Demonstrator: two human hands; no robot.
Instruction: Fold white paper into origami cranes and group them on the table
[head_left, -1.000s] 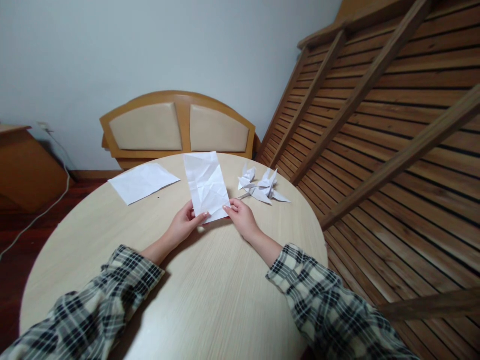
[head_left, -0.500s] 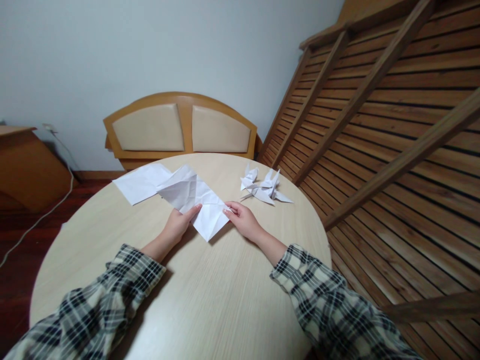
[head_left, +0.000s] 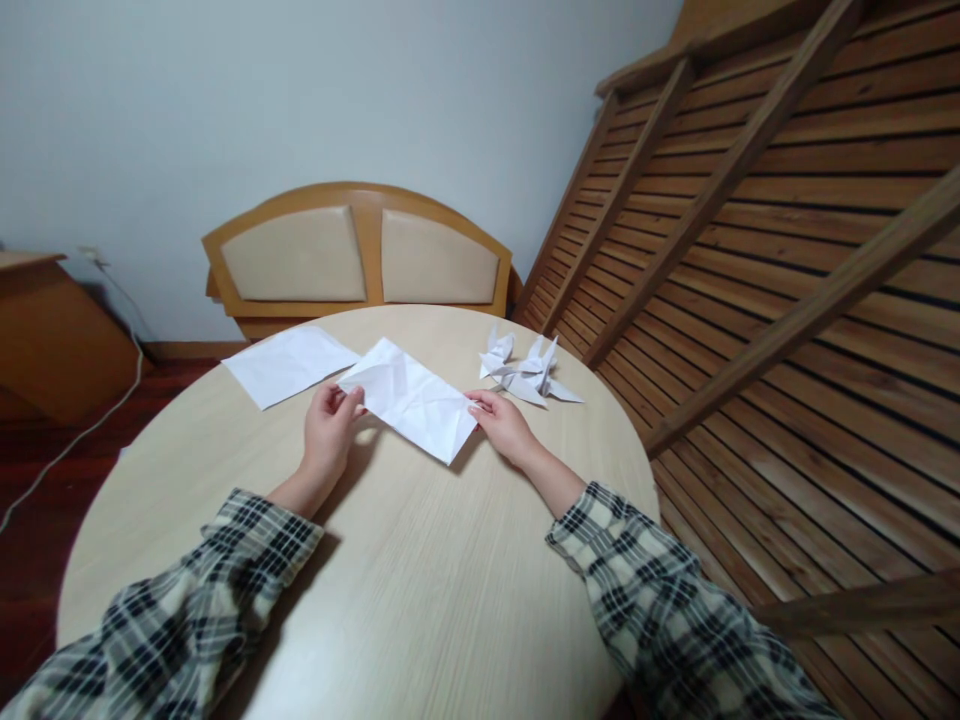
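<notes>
A creased white sheet of paper (head_left: 411, 398) is held just above the round pale wooden table (head_left: 420, 580), stretched between both hands. My left hand (head_left: 327, 428) pinches its left corner between thumb and fingers. My right hand (head_left: 502, 424) pinches its right corner. Both arms wear checked sleeves.
A second flat white sheet (head_left: 289, 363) lies on the table to the left. Two folded paper cranes (head_left: 525, 372) sit at the far right edge. Behind the table stands a wooden padded chair back (head_left: 356, 255). A slatted wooden frame (head_left: 757, 230) leans at the right.
The paper was upright a second ago, held by its lower edge. It has been turned sideways, and my hands have moved apart to opposite corners.
</notes>
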